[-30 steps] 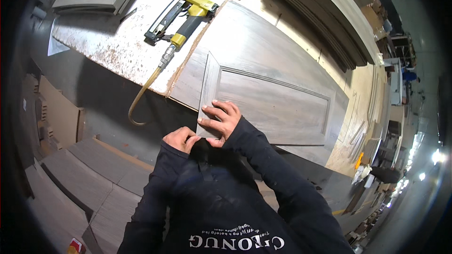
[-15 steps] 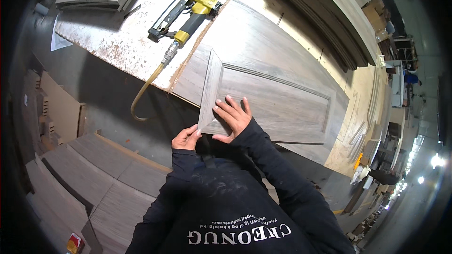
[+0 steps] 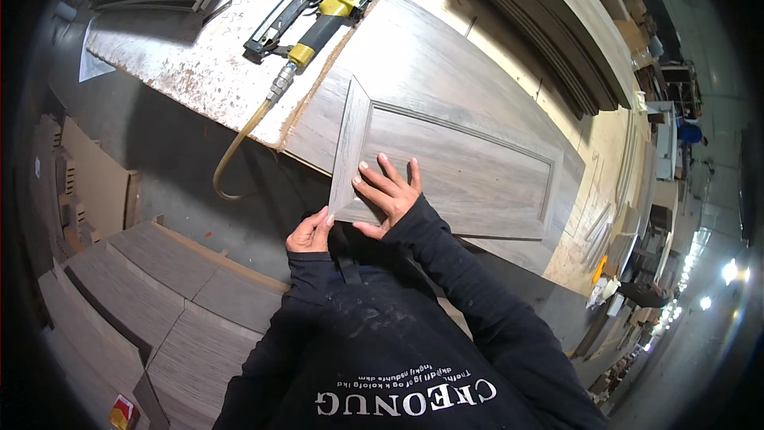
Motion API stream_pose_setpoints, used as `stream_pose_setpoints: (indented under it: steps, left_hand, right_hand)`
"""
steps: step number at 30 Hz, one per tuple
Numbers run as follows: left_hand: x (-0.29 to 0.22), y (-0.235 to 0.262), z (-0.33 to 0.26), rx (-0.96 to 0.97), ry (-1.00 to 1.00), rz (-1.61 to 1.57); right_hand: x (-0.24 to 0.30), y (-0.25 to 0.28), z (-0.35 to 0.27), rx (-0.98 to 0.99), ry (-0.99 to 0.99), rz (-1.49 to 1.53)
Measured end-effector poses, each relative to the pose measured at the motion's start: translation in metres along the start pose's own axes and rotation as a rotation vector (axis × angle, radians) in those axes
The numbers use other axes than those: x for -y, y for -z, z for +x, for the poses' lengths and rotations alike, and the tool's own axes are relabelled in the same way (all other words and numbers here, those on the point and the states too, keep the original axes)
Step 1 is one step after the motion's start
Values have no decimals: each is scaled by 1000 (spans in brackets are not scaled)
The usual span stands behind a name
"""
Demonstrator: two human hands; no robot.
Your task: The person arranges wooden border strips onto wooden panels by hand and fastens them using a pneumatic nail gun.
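2 hands are seen at the near corner of a grey wood-grain cabinet door (image 3: 469, 159): the left hand (image 3: 309, 232) is pinched on the corner tip where it hangs past the counter (image 3: 183, 72) edge, and the right hand (image 3: 390, 191) is laid flat with fingers spread on the recessed panel, gripping nothing. The door itself is lying face up on the counter. Judging by the look of it, the frame and panel are already joined, so only checking or touch-up seems to be left. The door surface is matte, with raised moulded rails around a flat centre. Farther off, a yellow and black nail gun (image 3: 306, 20) with a tan hose is resting on the chipped, whitish counter top, and long grey strips (image 3: 549, 24) are stacked beyond.
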State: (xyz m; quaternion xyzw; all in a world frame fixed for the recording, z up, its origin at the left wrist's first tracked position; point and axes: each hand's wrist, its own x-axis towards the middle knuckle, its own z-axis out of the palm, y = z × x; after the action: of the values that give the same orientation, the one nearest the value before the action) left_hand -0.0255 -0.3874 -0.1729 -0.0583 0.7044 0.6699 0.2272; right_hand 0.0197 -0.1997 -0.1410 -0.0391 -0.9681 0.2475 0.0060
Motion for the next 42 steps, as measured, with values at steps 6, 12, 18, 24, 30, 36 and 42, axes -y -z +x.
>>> stream_pose_setpoints:
  steps: [6,12,18,24,30,36,42]
  left_hand:
    - [-11,-5,-3,-54,-56,-1]
    - [-11,5,2,2,-174,251]
    - [-21,-5,4,128,-16,7]
    - [-8,1,7,218,17,-116]
    - [-3,-3,6,149,18,-117]
    - [4,-5,2,76,-23,-119]
    - [6,-9,-3,-44,14,-118]
  right_hand:
    - [0,-1,2,-3,5,-9]
    - [0,1,0,4,-15,-3]
    - [1,8,2,46,-28,61]
    - [7,16,8,154,-32,-27]
    - [2,7,6,134,-32,-22]
    - [-1,0,4,114,-11,-21]
    - [2,9,7,102,-11,-2]
